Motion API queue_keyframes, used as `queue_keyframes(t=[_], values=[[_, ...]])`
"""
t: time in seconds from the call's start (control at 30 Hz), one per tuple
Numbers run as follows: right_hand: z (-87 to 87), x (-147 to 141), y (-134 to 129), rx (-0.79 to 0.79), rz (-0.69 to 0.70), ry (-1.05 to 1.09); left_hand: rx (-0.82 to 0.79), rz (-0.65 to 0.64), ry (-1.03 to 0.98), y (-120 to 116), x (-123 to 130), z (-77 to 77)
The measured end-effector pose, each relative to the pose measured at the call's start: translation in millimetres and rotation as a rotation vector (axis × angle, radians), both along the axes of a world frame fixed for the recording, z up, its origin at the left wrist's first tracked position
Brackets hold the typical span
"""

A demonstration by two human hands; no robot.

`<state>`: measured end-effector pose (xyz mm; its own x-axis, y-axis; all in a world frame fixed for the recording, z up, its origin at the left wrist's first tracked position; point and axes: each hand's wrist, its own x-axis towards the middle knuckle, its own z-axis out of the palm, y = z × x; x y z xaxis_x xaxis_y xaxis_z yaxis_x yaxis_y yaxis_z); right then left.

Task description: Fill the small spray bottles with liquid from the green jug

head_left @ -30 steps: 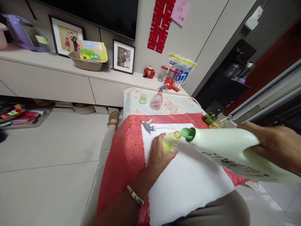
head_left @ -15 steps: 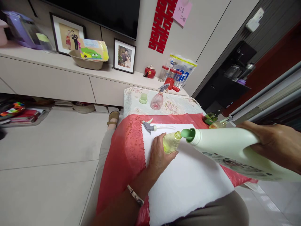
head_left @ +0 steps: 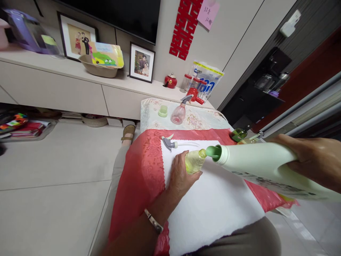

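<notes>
My left hand [head_left: 181,175] is wrapped round a small yellow-green bottle [head_left: 194,161], tilted with its open mouth to the right. My right hand [head_left: 317,160] grips the handle of a large pale green jug [head_left: 255,156], which lies nearly on its side. The jug's green spout [head_left: 212,152] is at the small bottle's mouth; whether liquid flows cannot be made out. Behind my left hand, a grey spray head [head_left: 168,143] with a clear tube lies on the white mat [head_left: 213,206].
Farther back on the table stand a green cap [head_left: 162,111] and a pink spray bottle [head_left: 179,113]. Dark green and amber bottles [head_left: 239,134] are at the right edge. Behind is a cabinet [head_left: 122,96] with frames, a basket and jars.
The jug in my right hand has turned slightly, so less of its label shows. My left hand keeps its hold on the small bottle. The view has shifted a little.
</notes>
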<state>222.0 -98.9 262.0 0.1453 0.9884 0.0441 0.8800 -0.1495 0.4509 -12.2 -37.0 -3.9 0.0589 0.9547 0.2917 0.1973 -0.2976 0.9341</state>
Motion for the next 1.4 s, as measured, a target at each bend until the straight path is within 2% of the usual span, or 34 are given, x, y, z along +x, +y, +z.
queue_keyframes(t=[0.23, 0.4, 0.7, 0.97, 1.17, 1.4], values=[[4.7, -1.4, 2.3, -0.028, -0.043, -0.045, -0.003, -0.003, 0.008, -0.1, -0.3, 0.4], [7.8, 0.2, 2.7, -0.033, 0.011, -0.078, 0.01, 0.0, 0.005, 0.2, 0.2, -0.1], [11.6, -7.0, 5.1, -0.057, -0.009, -0.118, -0.004, -0.007, 0.013, 0.2, -0.2, -0.6], [9.9, -4.1, -0.2, -0.033, 0.13, -0.115, 0.018, -0.005, 0.016, 0.9, -0.3, -1.3], [12.5, -3.1, 4.7, -0.071, 0.027, -0.16, 0.029, 0.002, 0.02, 0.8, 0.3, -2.3], [13.7, -0.8, 5.7, -0.057, 0.062, -0.175, 0.043, 0.015, 0.025, 0.7, 1.8, -4.9]])
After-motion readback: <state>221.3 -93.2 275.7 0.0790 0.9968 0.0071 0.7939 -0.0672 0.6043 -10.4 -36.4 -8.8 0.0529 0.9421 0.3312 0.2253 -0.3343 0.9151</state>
